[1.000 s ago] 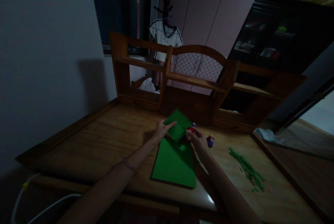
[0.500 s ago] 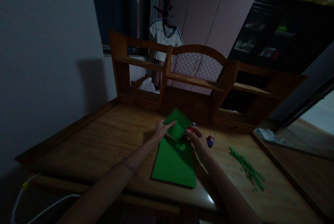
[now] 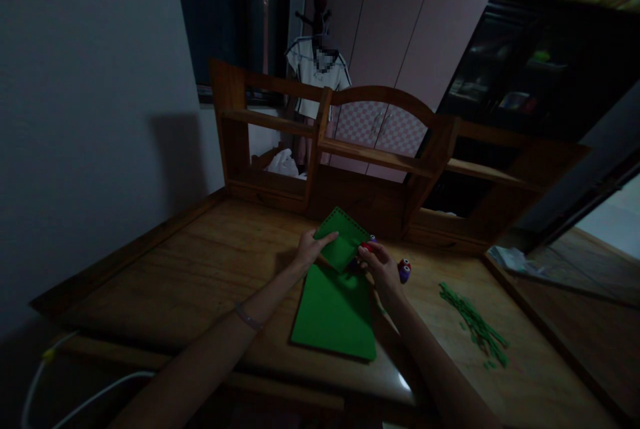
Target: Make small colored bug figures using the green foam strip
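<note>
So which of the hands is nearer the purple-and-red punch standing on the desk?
Right. The right hand is just beside the purple-and-red punch, slightly apart from it; the left hand holds the small green sheet farther away.

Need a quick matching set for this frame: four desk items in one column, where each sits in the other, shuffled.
1. small green sheet
2. large green sheet
3. green strips
4. red punch

a. flat on the desk, near edge
b. in the right hand
c. loose pile, far right
d. held up by the left hand

Pairs: 1-d, 2-a, 3-c, 4-b
</note>
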Demonstrator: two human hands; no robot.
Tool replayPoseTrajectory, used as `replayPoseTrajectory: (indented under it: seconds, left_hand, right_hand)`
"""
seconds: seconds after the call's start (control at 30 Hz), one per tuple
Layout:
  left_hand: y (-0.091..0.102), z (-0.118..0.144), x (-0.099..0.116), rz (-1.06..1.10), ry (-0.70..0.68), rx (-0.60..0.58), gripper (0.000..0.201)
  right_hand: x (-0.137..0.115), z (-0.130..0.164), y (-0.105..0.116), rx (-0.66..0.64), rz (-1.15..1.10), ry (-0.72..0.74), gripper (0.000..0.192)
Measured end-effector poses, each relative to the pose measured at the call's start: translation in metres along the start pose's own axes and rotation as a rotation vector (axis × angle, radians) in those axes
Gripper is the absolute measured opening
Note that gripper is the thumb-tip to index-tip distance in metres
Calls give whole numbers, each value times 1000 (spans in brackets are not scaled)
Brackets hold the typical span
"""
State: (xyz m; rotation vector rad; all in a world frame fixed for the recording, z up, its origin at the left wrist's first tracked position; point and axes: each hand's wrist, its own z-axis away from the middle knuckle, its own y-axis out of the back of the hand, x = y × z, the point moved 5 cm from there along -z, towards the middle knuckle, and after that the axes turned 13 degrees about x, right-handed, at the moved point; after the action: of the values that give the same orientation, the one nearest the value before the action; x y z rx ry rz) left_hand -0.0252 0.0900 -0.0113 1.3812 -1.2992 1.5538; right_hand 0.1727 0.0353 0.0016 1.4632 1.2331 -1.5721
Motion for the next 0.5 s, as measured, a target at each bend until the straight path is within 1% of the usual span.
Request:
replayPoseTrajectory:
  seconds: [0.07,0.2,0.23,0.3,0.4,0.47,0.5]
  left_hand:
    - [2,-2,3,-23,-69,30,41]
    - [13,0,24,-24,-341,213,42]
    - [15,3,30,-41,-399,239,43]
    - [13,12,42,-118,-503,232,44]
    - [4,27,53,-252,-628,156,46]
    - [1,30,50,-296,-631,137,51]
    - [0,29,46,-299,-593,140,55]
  right_hand:
    - [-2,-1,1,5,13,8,44]
    - [-8,1,0,-53,81,40,42]
    - [-9,3,-1,-78,96,46,41]
    - [-12,6,-5,-118,113,51,40]
    - [-12,12,-9,-148,100,38,39]
    - [-11,13,-10,-153,76,22,40]
    - [-11,12,-10,-150,61,14,41]
